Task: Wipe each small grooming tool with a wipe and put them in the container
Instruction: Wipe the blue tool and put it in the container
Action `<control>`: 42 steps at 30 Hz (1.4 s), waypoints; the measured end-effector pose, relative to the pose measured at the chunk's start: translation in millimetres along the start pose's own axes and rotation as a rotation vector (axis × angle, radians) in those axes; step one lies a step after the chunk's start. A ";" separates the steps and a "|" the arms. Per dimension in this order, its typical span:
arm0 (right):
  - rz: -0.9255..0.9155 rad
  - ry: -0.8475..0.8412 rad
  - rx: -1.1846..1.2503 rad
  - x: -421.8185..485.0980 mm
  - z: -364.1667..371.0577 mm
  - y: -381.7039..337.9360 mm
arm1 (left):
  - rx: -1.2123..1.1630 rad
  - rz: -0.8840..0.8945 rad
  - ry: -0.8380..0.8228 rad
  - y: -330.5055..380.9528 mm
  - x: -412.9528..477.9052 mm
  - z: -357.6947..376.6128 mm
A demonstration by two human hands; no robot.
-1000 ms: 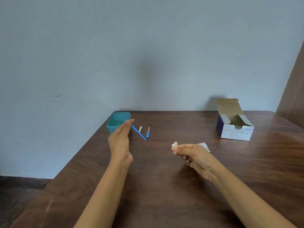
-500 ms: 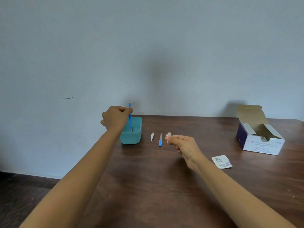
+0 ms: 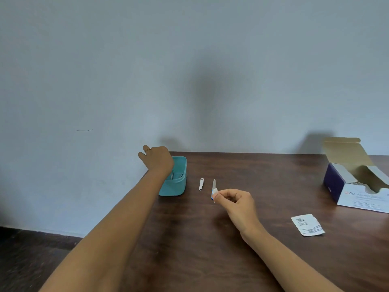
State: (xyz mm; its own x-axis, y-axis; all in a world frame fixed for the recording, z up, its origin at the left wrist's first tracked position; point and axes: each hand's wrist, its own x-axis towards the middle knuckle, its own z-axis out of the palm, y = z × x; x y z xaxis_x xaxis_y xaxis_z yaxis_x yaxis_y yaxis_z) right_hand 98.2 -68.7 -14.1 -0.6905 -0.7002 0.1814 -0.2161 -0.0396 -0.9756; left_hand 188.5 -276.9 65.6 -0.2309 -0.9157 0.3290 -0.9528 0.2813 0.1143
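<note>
over the teal container (image 3: 179, 187), the left grip (image 3: 156, 160) is now seen loose and empty, the long blue tool evidently dropped inside. the wipe (image 3: 215, 196) is pinched in the right grip (image 3: 236, 200), while the file (image 3: 214, 183) and clipper (image 3: 201, 184) are left unwiped on the bench (image 3: 263, 186).

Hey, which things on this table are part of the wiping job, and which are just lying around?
Job: teal container, nail clipper, blue-handled file, wipe pinched in the right hand.
Lying about: torn packet, open cardboard box.
</note>
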 end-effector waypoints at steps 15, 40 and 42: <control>0.015 -0.039 -0.073 -3.1 0.7 -4.1 | 0.206 0.034 -0.111 1.9 -2.5 20.7; 0.244 0.265 0.755 8.2 -18.0 -3.1 | 0.011 0.321 -0.334 94.1 -104.5 10.9; 0.244 0.263 0.766 8.8 -18.3 -2.9 | 0.035 0.304 -0.367 95.2 -111.4 12.0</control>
State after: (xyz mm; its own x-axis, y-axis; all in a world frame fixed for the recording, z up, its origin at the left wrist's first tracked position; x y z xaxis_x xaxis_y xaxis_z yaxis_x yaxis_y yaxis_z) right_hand 80.1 -61.7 -7.5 -0.8155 -0.5672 -0.1149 0.4222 -0.4472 -0.7885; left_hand 121.2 -151.6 28.6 -0.5485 -0.8361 -0.0107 -0.8359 0.5480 0.0305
